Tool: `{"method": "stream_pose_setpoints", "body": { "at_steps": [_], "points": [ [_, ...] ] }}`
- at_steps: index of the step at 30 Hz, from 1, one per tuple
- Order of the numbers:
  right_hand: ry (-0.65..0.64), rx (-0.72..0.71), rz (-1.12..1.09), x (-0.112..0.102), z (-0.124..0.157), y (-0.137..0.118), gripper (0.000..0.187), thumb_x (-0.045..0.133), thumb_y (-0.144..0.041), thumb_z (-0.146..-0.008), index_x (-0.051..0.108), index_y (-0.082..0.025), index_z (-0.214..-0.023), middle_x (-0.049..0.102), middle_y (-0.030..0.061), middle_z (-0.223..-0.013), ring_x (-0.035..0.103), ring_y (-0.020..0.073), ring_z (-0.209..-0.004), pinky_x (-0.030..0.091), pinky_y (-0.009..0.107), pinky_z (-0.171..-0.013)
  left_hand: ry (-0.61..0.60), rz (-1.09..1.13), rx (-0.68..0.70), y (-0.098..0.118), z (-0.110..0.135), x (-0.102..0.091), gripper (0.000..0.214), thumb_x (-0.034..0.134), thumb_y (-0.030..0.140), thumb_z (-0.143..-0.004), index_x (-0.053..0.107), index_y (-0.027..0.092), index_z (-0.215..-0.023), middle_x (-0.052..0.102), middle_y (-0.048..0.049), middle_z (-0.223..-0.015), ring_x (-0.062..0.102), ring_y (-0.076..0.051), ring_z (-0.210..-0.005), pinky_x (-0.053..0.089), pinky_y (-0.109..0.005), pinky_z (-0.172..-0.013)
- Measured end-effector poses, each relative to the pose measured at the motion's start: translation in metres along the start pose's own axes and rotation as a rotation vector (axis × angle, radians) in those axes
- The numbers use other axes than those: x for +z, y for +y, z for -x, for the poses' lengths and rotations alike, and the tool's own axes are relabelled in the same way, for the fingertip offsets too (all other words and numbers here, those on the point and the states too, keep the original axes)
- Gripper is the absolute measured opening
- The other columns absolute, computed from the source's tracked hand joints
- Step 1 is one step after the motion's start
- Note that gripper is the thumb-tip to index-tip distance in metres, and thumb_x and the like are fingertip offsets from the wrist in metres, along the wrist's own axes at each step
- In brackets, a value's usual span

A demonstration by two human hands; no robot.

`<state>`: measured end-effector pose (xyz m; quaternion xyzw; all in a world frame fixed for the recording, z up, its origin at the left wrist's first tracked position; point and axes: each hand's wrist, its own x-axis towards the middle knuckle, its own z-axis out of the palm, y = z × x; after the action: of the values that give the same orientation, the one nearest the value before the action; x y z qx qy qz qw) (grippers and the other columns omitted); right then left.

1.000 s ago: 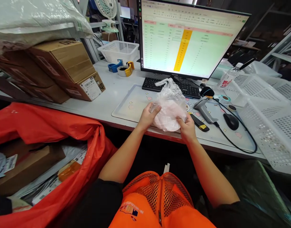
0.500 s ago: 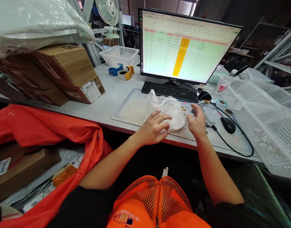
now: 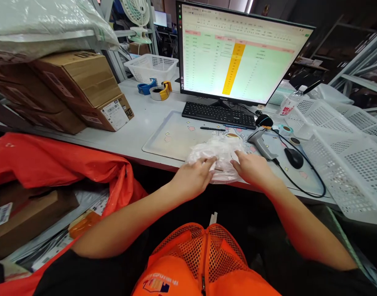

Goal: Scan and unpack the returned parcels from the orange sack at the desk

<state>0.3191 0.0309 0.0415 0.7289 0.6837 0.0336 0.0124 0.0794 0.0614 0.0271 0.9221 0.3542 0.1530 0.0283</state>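
A crumpled, see-through white plastic bag (image 3: 217,148) lies on the desk mat's front edge, flattened and partly hanging over. My left hand (image 3: 193,177) is closed on its near left side, fingers curled into the film. From the right, my right hand (image 3: 254,167) pinches the bag's right side between thumb and fingers. Whatever the bag may hold cannot be made out. Just right of the bag rests a grey barcode scanner (image 3: 261,144) with its cable. Behind the bag is a black pen (image 3: 212,128).
A keyboard (image 3: 217,116) and monitor (image 3: 240,53) stand behind. To the right are a mouse (image 3: 293,158) and white perforated baskets (image 3: 355,164). Cardboard boxes (image 3: 83,82) are stacked at left, with tape dispensers (image 3: 160,91) beyond. An open red sack (image 3: 114,168) with parcels sits below left.
The bag has been pressed lower and pulled nearer the desk edge, uncovering the pen. My right hand has come down and left onto the bag; my left hand has shifted slightly toward me.
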Motion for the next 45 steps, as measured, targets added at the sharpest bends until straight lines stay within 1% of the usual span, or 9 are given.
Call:
{"method": "stream_pose_setpoints", "body": {
  "at_steps": [6, 12, 18, 23, 26, 30, 34, 40, 45],
  "points": [
    [-0.045, 0.14, -0.007, 0.005, 0.002, 0.018, 0.046, 0.067, -0.049, -0.096, 0.073, -0.013, -0.125, 0.077, 0.0242, -0.117, 0.074, 0.0377, -0.104, 0.054, 0.043, -0.084, -0.083, -0.131, -0.372, -0.02, -0.017, -0.001, 0.041, 0.048, 0.036, -0.107, 0.062, 0.011, -0.136, 0.067, -0.0259, -0.125, 0.073, -0.045, -0.106, 0.059, -0.056, -0.091],
    [0.008, 0.015, -0.029, -0.014, 0.02, 0.006, 0.074, 0.073, -0.041, -0.095, 0.049, -0.017, -0.16, 0.079, 0.0197, -0.113, 0.074, 0.0381, -0.102, 0.053, 0.042, -0.081, -0.046, -0.165, -0.234, -0.015, -0.023, -0.002, 0.089, 0.083, 0.045, -0.089, 0.04, 0.022, -0.163, 0.055, -0.0251, -0.152, 0.07, -0.046, -0.115, 0.053, -0.057, -0.103],
    [0.237, -0.38, -0.263, -0.021, 0.009, -0.02, 0.039, 0.052, -0.022, -0.106, 0.067, -0.024, -0.141, 0.075, 0.0114, -0.12, 0.071, 0.027, -0.106, 0.052, 0.037, -0.087, -0.082, -0.23, -0.149, -0.01, -0.034, -0.001, 0.079, 0.088, 0.042, -0.085, 0.052, 0.019, -0.151, 0.057, -0.021, -0.147, 0.06, -0.043, -0.128, 0.047, -0.052, -0.109],
    [0.101, -0.399, -0.306, 0.005, -0.039, -0.034, 0.029, 0.062, -0.02, -0.1, 0.074, -0.016, -0.126, 0.072, 0.0145, -0.125, 0.068, 0.03, -0.117, 0.052, 0.041, -0.102, -0.19, -0.197, -0.3, -0.03, -0.042, 0.004, 0.11, 0.086, 0.062, -0.08, 0.03, 0.026, -0.168, 0.031, -0.0244, -0.171, 0.054, -0.051, -0.138, 0.039, -0.065, -0.117],
    [0.031, -0.323, -0.306, 0.022, -0.046, -0.039, 0.065, 0.079, -0.038, -0.092, 0.059, -0.017, -0.15, 0.065, 0.0199, -0.142, 0.065, 0.0377, -0.126, 0.051, 0.049, -0.106, -0.24, -0.076, -0.325, -0.054, -0.043, 0.014, 0.126, 0.084, 0.072, -0.074, 0.019, 0.028, -0.172, 0.024, -0.0226, -0.176, 0.042, -0.056, -0.149, 0.031, -0.07, -0.122],
    [0.038, -0.242, -0.307, 0.039, -0.037, -0.04, 0.093, 0.082, -0.046, -0.087, 0.041, -0.014, -0.164, 0.053, 0.0258, -0.159, 0.051, 0.0465, -0.144, 0.045, 0.058, -0.114, -0.136, 0.149, -0.307, -0.074, -0.041, 0.028, 0.094, 0.078, 0.065, -0.083, 0.049, 0.017, -0.158, 0.061, -0.0193, -0.152, 0.06, -0.043, -0.138, 0.046, -0.051, -0.118],
    [0.055, -0.298, -0.392, 0.043, -0.036, -0.029, 0.11, 0.09, -0.043, -0.077, 0.034, -0.012, -0.167, 0.051, 0.0262, -0.161, 0.047, 0.0441, -0.15, 0.037, 0.058, -0.124, 0.044, 0.251, -0.294, -0.07, -0.036, 0.032, 0.054, 0.069, 0.041, -0.093, 0.063, 0.013, -0.139, 0.07, -0.0163, -0.137, 0.066, -0.035, -0.129, 0.049, -0.045, -0.116],
    [0.188, -0.165, -0.449, 0.021, -0.051, 0.005, 0.04, 0.054, -0.04, -0.104, 0.068, -0.015, -0.134, 0.073, 0.019, -0.132, 0.07, 0.033, -0.116, 0.054, 0.047, -0.101, 0.204, 0.239, -0.073, -0.062, -0.032, 0.03, 0.034, 0.062, 0.03, -0.096, 0.066, 0.021, -0.128, 0.065, -0.0129, -0.129, 0.067, -0.032, -0.121, 0.054, -0.048, -0.11],
    [0.078, -0.104, -0.061, 0.019, -0.07, 0.019, 0.039, 0.063, -0.013, -0.089, 0.073, -0.014, -0.127, 0.076, 0.0223, -0.124, 0.07, 0.0383, -0.118, 0.052, 0.047, -0.101, 0.025, 0.223, -0.011, -0.059, -0.035, 0.034, 0.065, 0.064, 0.033, -0.096, 0.043, 0.021, -0.156, 0.061, -0.0175, -0.147, 0.065, -0.035, -0.132, 0.053, -0.048, -0.11]
  ]
}}
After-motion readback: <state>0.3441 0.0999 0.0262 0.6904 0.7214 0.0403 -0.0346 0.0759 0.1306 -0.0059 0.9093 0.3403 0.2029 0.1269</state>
